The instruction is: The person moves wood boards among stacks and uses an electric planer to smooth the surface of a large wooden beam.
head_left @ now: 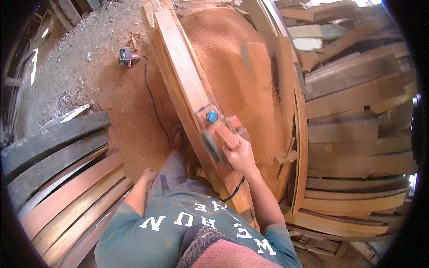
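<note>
My right hand (241, 154) is wrapped round the handle of a red electric hand planer (227, 134), which has a blue knob at its front. The planer rests on a long reddish wooden board (181, 62), around the middle of its visible length. A dark cord trails from the planer's rear along the board beside my forearm. My left hand (149, 174) hangs beside my thigh, away from the board. Its fingers look loosely curled, and nothing shows in them.
Sawdust (219, 49) is heaped right of the board. Far left on the ground sits a small red and grey power tool (128, 57) with a black cord (152, 96) running toward my legs. Stacked planks (67, 196) lie at left; more timber (353, 134) is piled at right.
</note>
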Motion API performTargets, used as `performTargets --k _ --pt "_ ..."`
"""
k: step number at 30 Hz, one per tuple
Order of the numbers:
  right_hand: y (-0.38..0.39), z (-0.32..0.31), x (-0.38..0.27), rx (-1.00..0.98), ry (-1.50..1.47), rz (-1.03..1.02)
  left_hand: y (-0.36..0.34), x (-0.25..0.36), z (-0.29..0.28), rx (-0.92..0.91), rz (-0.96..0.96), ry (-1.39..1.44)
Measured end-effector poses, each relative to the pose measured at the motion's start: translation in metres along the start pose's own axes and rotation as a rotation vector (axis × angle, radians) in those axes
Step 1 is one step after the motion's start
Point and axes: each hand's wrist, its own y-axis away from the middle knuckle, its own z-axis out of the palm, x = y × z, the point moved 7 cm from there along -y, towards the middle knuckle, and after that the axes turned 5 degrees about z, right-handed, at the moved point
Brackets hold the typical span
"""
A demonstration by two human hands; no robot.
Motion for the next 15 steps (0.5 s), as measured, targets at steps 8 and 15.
performTargets --k 8,15 --pt "-0.249 0.085 -0.178 -0.003 0.019 -0.626 -0.066 -0.002 -0.107 0.123 -0.064 0.415" --pt "-0.397 0.133 -0.244 -0.04 -0.01 -0.218 -0.083 0.136 -0.102 -0.065 0.099 0.67"
